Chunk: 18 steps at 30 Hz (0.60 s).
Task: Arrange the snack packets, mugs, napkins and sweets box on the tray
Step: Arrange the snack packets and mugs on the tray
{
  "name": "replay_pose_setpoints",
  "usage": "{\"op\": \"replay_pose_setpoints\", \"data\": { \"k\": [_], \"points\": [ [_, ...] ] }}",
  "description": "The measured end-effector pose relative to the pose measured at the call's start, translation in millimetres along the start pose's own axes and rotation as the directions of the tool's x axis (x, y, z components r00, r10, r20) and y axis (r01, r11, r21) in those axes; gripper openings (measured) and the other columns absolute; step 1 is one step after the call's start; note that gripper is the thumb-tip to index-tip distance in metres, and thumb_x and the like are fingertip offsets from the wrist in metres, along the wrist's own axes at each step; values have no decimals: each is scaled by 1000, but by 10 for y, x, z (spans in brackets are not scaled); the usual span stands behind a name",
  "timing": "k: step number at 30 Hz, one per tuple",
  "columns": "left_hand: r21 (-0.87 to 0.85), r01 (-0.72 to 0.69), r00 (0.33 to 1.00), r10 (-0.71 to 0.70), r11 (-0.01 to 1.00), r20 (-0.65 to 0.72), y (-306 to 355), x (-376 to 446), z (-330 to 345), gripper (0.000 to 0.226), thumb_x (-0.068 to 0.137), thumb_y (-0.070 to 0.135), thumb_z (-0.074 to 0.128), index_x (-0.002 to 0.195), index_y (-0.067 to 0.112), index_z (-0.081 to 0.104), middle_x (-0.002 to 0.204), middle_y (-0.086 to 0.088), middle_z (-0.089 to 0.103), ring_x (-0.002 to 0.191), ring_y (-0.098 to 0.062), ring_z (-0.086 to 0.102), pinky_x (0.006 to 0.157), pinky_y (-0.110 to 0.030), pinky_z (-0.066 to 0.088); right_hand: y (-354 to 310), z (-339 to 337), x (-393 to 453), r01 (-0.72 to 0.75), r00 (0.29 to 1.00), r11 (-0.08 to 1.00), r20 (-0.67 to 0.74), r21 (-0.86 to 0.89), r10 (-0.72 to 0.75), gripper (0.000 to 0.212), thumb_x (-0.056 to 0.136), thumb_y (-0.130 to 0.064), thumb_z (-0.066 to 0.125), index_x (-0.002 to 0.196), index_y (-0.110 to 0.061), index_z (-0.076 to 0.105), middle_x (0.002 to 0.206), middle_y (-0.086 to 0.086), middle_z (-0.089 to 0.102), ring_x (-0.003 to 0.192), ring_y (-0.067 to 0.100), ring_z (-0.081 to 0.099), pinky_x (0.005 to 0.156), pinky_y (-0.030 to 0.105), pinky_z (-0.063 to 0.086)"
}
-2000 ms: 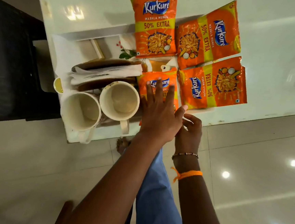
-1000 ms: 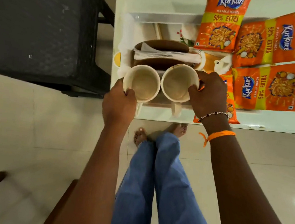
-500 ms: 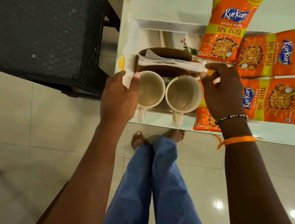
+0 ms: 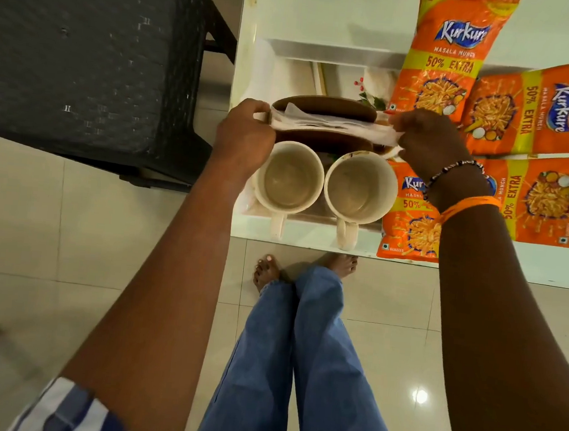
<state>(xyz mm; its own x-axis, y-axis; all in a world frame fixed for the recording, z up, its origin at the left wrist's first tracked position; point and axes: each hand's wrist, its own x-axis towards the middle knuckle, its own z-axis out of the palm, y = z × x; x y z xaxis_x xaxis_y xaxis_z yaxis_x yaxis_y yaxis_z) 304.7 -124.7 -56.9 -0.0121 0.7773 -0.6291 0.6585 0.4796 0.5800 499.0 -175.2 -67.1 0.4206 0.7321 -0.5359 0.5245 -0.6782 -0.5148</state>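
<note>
left hand (image 4: 245, 133) & right hand (image 4: 427, 138) each pinch one end of the napkins (image 4: 328, 125), whose long axis runs left-right btwn them, in a brown holder (image 4: 323, 106) on the tray (image 4: 325, 48) just behind the mugs (image 4: 291, 178).

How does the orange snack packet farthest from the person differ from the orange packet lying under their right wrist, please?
The farthest orange snack packet shows in full, while the near orange packet is partly covered by the right wrist. The farthest one overlaps the white tray's far rim; the near one overhangs the table's front edge. Both carry the same Kurkure print with the logo upright.
</note>
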Motion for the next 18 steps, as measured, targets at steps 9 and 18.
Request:
{"op": "replay_pose_setpoints", "data": {
  "k": [9, 18],
  "points": [
    [11, -78, 997, 78, 997, -9, -68, 15, -32, 36, 92, 11, 49, 128, 18, 51, 132, -8, 53, 121, -24, 50, 106, -40, 43, -146, 128, -11, 46, 999, 995, 15, -86, -45, 34, 86, -5, 51, 119, -6, 60, 132, 14, 56, 125, 29, 48, 105, 32, 36],
    [153, -307, 948, 287, 939, 139, 10, 46, -105, 57, 83, 8, 64, 135, 22, 46, 142, -4, 46, 131, -23, 43, 112, -41, 36, -182, 21, -45, 330, 941, 937, 116, -116, -317, 53, 74, -1, 65, 125, -12, 54, 133, 9, 56, 124, 26, 49, 107, 33, 37]
  ]
}}
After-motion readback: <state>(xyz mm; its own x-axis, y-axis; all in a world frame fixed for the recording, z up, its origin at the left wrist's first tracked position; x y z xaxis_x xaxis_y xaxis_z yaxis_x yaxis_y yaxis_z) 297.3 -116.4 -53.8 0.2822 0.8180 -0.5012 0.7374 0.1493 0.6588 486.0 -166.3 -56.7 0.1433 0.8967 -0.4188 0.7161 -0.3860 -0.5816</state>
